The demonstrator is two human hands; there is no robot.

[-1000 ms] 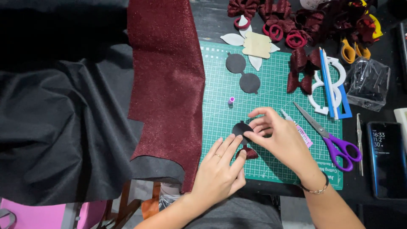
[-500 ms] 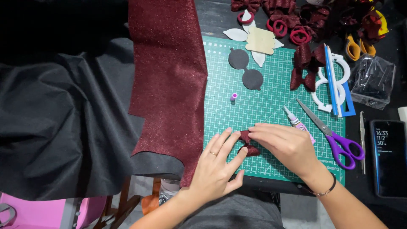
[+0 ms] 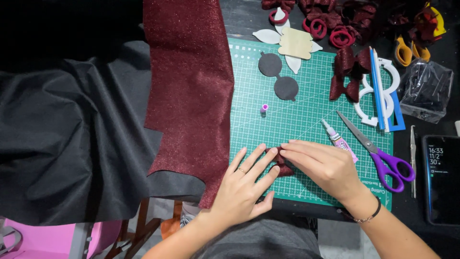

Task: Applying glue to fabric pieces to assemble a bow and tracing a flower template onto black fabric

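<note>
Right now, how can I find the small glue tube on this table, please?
Start at the green cutting mat. Near its lower right part, just above the right hand, lies the glue tube, beside the purple-handled scissors. It is the only slim clear tube with a pink label and a white tip.

Phone screen [image 3: 440, 178]: I see it at far right, a dark rectangle with white characters.
Clear plastic packet [image 3: 425, 91]: above it (crinkled).
</note>
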